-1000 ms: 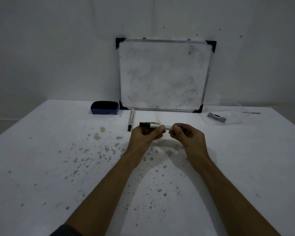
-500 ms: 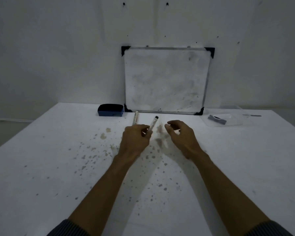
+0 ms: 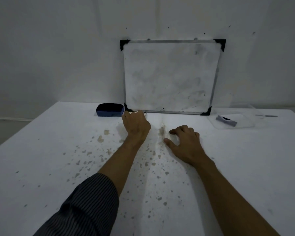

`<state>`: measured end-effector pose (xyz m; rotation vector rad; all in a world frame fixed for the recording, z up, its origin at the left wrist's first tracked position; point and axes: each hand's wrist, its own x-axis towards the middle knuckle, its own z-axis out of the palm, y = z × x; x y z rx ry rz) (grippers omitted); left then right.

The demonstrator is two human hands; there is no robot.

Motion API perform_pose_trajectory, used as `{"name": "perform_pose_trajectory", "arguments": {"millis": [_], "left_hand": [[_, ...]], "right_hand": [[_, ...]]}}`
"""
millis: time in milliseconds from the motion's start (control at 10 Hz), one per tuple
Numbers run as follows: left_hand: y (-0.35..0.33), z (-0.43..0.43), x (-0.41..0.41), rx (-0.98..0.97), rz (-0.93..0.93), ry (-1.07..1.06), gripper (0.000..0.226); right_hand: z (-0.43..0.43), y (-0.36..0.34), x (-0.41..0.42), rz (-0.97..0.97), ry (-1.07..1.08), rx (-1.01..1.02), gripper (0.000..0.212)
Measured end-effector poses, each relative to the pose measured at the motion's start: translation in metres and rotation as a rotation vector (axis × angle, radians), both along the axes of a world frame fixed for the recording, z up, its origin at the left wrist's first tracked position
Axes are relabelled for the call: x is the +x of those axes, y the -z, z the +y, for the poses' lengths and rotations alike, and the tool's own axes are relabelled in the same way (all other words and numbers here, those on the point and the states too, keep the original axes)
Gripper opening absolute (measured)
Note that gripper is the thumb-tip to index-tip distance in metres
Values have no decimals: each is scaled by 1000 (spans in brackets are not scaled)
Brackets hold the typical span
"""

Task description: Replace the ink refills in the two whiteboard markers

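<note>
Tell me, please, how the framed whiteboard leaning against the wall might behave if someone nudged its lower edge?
The metal-framed whiteboard with black corner caps stands nearly upright on the smooth white table, so its base would probably slide forward. It looks thin and flat, likely light, and might then fall flat. The frame suggests it would stay stiff.

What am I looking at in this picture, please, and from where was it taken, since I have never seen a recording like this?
There is no machine here: a person wears a wide-angle camera on the head, so you look forward and down along both bare forearms. The left hand reaches to the foot of a smudged whiteboard that leans on the wall; it covers whatever it touches, so the markers are not visible and I cannot tell if it grips anything. The right hand rests open and empty on the stained white table. A dark blue eraser sits left of the board. To the right lies a clear plastic tray with a small dark item inside, too dim to identify.
</note>
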<state>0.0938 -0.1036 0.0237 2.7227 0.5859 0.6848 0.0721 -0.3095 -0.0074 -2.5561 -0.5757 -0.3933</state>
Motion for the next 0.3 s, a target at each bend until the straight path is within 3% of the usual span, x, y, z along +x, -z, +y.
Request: {"name": "perform_pose_trajectory", "arguments": {"millis": [200, 300], "left_hand": [[6, 7, 0, 35, 44, 8, 42], [6, 3, -18, 12, -57, 50, 43]], "right_hand": [[0, -3, -2, 19, -2, 18, 53], [-1, -7, -3, 60, -1, 91, 51]]}}
